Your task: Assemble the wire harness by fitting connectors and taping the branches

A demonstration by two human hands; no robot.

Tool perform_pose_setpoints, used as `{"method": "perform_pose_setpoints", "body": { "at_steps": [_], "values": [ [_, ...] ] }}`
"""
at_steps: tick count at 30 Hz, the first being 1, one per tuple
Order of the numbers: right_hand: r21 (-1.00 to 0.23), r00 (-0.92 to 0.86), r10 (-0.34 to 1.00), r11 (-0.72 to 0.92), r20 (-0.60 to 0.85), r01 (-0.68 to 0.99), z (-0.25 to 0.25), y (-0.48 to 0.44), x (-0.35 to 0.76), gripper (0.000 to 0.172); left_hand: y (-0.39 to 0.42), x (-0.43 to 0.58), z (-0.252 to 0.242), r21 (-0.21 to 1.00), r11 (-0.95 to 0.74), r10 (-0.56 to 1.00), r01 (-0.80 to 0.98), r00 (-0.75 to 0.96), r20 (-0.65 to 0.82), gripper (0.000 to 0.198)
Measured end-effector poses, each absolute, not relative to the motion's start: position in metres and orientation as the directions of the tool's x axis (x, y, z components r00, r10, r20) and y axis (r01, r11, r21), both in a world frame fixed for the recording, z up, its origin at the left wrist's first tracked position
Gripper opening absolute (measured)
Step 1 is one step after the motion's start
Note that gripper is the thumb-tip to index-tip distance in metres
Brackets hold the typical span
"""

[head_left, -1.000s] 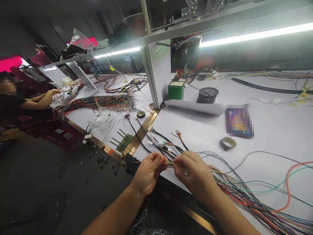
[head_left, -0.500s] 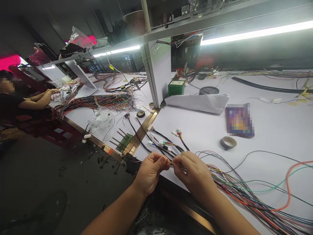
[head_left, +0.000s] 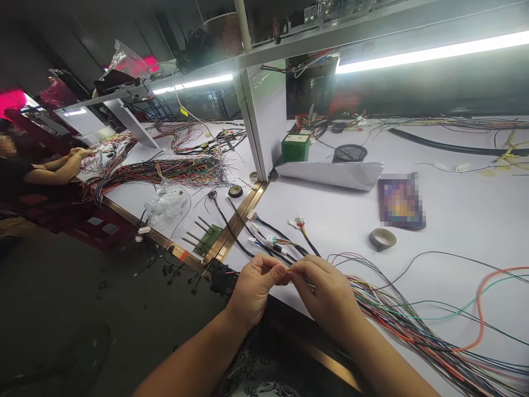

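At the near table edge, my left hand (head_left: pixel 255 288) pinches thumb against forefinger. My right hand (head_left: pixel 326 286) is closed too, its fingertips meeting those of the left. The thin coloured wires between them are almost wholly covered by the fingers. Just beyond the hands lie black-sleeved cables with white connectors (head_left: pixel 270 241). One sleeved branch ends in a white plug with orange and yellow wires (head_left: pixel 300 221). From beneath my right hand a loose bundle of many-coloured wires (head_left: pixel 397 317) runs off to the lower right.
A tape roll (head_left: pixel 382 239), a blurred rectangular item (head_left: pixel 400 201), a white folded sheet (head_left: pixel 330 175) and a green box (head_left: pixel 295 148) lie farther back. To the left are a green board with metal pins (head_left: pixel 208 241), a plastic bag (head_left: pixel 167 205) and a wire pile (head_left: pixel 165 173). Another person (head_left: pixel 37 171) works there.
My fingertips have come together, covering the short yellow and red wires that showed between them. The whole view has shifted slightly; the table items appear to stay in place.
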State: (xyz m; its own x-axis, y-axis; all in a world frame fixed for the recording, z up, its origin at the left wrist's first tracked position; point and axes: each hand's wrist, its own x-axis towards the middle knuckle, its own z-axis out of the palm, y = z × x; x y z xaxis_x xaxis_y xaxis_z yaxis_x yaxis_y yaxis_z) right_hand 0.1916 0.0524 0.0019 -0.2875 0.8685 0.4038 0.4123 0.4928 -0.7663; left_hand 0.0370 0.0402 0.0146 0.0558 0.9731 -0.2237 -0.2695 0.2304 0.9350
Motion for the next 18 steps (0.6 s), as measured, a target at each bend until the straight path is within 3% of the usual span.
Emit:
{"method": "perform_pose_setpoints", "body": {
  "at_steps": [3, 5, 8, 11, 14, 18],
  "values": [
    [-0.857, -0.281, 0.902, 0.409, 0.327, 0.313, 0.006, 0.055, 0.194, 0.016, 0.039, 0.034, 0.017, 0.968, 0.173, 0.984, -0.185, 0.068, -0.163, 0.018],
    [-0.942, -0.244, 0.941, 0.280, 0.233, 0.182, 0.008, 0.057, 0.198, 0.016, 0.040, 0.029, 0.022, 0.999, 0.035, 0.997, -0.006, 0.062, -0.034, 0.024],
    [-0.996, -0.232, 0.970, 0.052, 0.069, -0.078, 0.009, 0.060, 0.204, 0.020, 0.040, 0.020, 0.027, 0.942, -0.151, 0.983, 0.299, 0.145, 0.112, 0.039],
    [-0.967, -0.230, 0.972, -0.023, 0.038, -0.253, 0.006, 0.062, 0.207, 0.019, 0.040, 0.016, 0.026, 0.886, -0.154, 0.967, 0.438, 0.249, 0.044, 0.033],
    [-0.962, -0.203, 0.978, -0.015, 0.042, -0.273, 0.004, 0.063, 0.206, 0.019, 0.039, 0.016, 0.022, 0.900, -0.058, 0.970, 0.433, 0.237, -0.052, 0.024],
    [-0.992, -0.208, 0.973, 0.077, 0.097, -0.102, 0.007, 0.065, 0.198, 0.019, 0.045, 0.019, 0.024, 0.975, 0.049, 0.968, 0.218, 0.229, -0.100, 0.030]
  ]
}}
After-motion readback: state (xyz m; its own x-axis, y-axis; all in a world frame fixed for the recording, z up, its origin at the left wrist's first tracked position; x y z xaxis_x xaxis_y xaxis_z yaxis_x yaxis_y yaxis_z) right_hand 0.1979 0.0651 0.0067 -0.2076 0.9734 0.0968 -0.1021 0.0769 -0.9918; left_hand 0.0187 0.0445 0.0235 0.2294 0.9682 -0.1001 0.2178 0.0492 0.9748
